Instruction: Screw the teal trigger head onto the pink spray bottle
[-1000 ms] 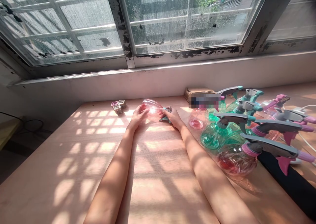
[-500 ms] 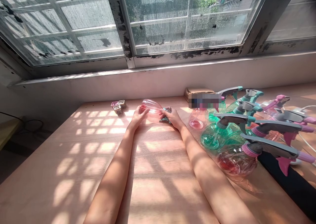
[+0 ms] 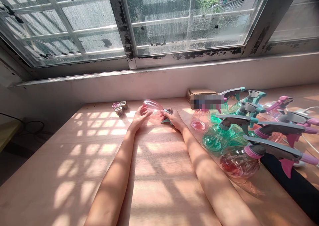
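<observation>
A clear pink spray bottle (image 3: 154, 105) lies on its side just above the far part of the table, its neck pointing right. My left hand (image 3: 138, 118) is closed around its base end, thumb along the near side. At the neck, my right hand (image 3: 175, 117) grips a grey and teal trigger spray head (image 3: 165, 121). The fingers cover most of the head and the neck, so I cannot tell how far the two are joined.
Several spray bottles stand close together on the right, among them a green one (image 3: 216, 137) and a pink one (image 3: 239, 163). Small square sharpener-like blocks (image 3: 119, 110) sit at the back left. Behind the bottles is a cardboard box (image 3: 200, 92), below the window wall.
The left thumb has shifted slightly along the bottle, and the bottle has turned or tilted a little. The right hand stays at the neck.
</observation>
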`<move>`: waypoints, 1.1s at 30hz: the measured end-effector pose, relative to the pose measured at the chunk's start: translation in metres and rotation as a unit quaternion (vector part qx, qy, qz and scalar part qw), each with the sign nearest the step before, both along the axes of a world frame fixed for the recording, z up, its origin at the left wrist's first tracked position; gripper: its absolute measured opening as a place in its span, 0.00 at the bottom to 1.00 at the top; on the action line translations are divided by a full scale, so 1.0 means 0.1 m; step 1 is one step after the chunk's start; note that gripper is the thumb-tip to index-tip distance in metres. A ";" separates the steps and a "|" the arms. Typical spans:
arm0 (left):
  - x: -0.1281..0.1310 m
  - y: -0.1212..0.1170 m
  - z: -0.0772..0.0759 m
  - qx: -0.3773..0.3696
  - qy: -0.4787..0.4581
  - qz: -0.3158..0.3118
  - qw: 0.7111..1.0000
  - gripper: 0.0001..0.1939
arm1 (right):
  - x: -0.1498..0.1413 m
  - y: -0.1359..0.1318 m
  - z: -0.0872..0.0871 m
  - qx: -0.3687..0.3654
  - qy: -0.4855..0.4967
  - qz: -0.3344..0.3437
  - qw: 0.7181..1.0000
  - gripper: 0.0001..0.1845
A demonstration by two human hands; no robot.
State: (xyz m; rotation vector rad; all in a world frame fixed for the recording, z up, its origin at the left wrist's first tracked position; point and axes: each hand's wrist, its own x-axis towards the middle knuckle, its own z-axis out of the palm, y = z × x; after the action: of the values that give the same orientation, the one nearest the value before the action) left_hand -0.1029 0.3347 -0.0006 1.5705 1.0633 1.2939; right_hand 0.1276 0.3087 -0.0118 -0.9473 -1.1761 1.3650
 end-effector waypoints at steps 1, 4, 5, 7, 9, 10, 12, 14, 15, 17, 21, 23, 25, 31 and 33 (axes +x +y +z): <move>0.00 0.00 0.01 0.003 -0.001 -0.002 1.000 0.23 | 0.00 0.00 0.00 -0.002 0.000 0.002 1.000 0.13; -0.01 -0.03 0.04 0.009 -0.004 -0.014 1.000 0.22 | 0.01 -0.02 0.02 -0.011 -0.003 0.012 1.000 0.13; -0.01 -0.05 0.05 0.009 -0.006 -0.018 1.000 0.22 | 0.01 -0.02 0.02 -0.014 -0.006 0.015 1.000 0.13; 0.00 -0.08 0.07 0.005 -0.009 -0.021 1.000 0.23 | 0.02 -0.02 0.02 -0.019 -0.010 0.018 1.000 0.13; 0.02 -0.10 0.08 -0.001 -0.013 -0.017 1.000 0.23 | 0.01 -0.02 0.02 -0.022 -0.014 0.018 1.000 0.14; 0.02 -0.11 0.09 -0.005 -0.014 -0.014 1.000 0.23 | 0.01 -0.01 0.01 -0.022 -0.016 0.018 0.999 0.14; 0.03 -0.12 0.11 -0.012 -0.015 -0.004 1.000 0.22 | 0.00 0.00 0.00 -0.023 -0.019 0.018 0.999 0.14; 0.03 -0.12 0.13 -0.014 -0.017 0.003 1.000 0.21 | 0.00 0.01 -0.02 -0.022 -0.022 0.018 0.999 0.14; 0.03 -0.12 0.13 -0.013 -0.018 0.004 1.000 0.21 | 0.00 0.02 -0.02 -0.022 -0.023 0.018 0.999 0.14; 0.02 -0.13 0.15 -0.007 -0.021 -0.002 1.000 0.21 | 0.01 0.02 -0.02 -0.023 -0.022 0.015 0.999 0.15; 0.01 -0.14 0.17 -0.001 -0.023 -0.025 0.999 0.23 | 0.02 0.02 -0.01 -0.023 -0.016 0.006 1.000 0.15; 0.01 -0.16 0.18 -0.006 -0.018 -0.030 0.999 0.23 | 0.02 0.02 -0.01 -0.021 -0.013 -0.001 1.000 0.14; 0.01 -0.17 0.19 -0.014 -0.012 -0.029 0.999 0.22 | 0.01 0.02 -0.01 -0.018 -0.010 -0.007 1.000 0.13; 0.00 -0.16 0.18 -0.027 -0.014 0.002 1.000 0.19 | -0.01 0.03 -0.03 -0.016 -0.008 -0.003 1.000 0.12; -0.02 -0.14 0.16 -0.023 -0.020 0.005 1.000 0.20 | 0.00 0.04 -0.03 -0.020 -0.009 0.001 1.000 0.13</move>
State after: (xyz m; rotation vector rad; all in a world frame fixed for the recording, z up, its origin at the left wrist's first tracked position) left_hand -0.1046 0.3211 0.0150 1.5009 1.0697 1.2921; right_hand 0.1273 0.3125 -0.0150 -0.9885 -1.1666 1.3901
